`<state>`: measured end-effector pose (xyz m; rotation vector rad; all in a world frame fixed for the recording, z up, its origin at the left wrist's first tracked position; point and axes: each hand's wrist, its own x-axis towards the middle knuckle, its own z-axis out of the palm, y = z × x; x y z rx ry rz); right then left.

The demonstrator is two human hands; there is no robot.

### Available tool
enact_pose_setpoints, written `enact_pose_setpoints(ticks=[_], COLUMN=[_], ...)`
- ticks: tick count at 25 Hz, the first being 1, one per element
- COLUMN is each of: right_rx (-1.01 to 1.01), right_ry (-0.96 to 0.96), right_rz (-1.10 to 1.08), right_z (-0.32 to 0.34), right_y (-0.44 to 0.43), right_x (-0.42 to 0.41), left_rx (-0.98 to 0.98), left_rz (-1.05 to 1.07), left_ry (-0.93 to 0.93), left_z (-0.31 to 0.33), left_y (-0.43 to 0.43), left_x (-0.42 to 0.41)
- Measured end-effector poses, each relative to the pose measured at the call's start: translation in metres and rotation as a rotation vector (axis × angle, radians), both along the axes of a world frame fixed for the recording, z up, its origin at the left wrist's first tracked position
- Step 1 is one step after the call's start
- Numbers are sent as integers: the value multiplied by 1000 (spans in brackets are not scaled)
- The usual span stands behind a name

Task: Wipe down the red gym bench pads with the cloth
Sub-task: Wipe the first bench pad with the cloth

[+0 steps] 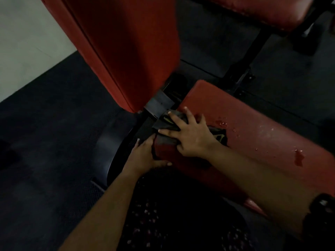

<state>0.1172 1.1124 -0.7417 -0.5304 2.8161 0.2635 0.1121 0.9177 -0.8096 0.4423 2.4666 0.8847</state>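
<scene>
1. Underneath everything, dark rubber gym floor (54, 124), with a pale wall patch at upper left.
2. Rising steeply at upper centre, tall red padded backrest (126, 42); no cloth on it, so probably not yet wiped.
3. Stretching across the lower right, long red vinyl seat pad (262, 138), its narrow end just beside the black metal hinge bracket (159, 104). Judged as the step in hand: wiping that narrow end of the seat.
4. Reaching in from the lower right, right hand (188, 138), palm down, fingers straight and spread apart, pressing flat on the cloth near the pad's corner.
5. Coming up from below, left hand (145, 156), set against the side face of the same corner, fingers fairly straight and pointing up, thumb splayed along the lower edge; apparently bracing, with nothing clearly gripped.
6. Trapped under the right palm, crumpled dark grey cloth with yellow-green markings (166, 124), lying on the seat's end and spilling toward the bracket, one corner showing past the wrist.
7. Scattered farther along the seat, small shiny liquid droplets (224, 124), well apart from the cloth, and a small tear in the vinyl (299, 158). Next move probably calls for dragging the cloth along the seat through those drops with steady pressure, easing off near the tear.
</scene>
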Motion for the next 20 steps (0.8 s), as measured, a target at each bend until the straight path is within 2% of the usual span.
enact_pose_setpoints(ticks=[3,5,7,10,12,15,17,20], right_rx=[-6,20,31,-1,23,49,81,157], right_ry=[24,46,72,122,130,25,20,101], right_rz=[137,277,242,42,108,338,305,228], right_z=[4,4,1,8,10,10,15,18], right_y=[11,18,18,-1,-7,14,21,-8], right_x=[5,17,17,-1,4,37,42,30], left_rx=[7,-40,-120,-360,-456,-390,-321,-320], left_rz=[-36,-133,-193,-80,73,206,266,216], left_ry=[-65,-22,25,-4,1,12,-64,-92], left_z=[8,11,13,28,39,35,30,31], left_y=[2,2,0,5,15,27,24,15], left_x=[-9,-10,-11,-7,16,50,50,38])
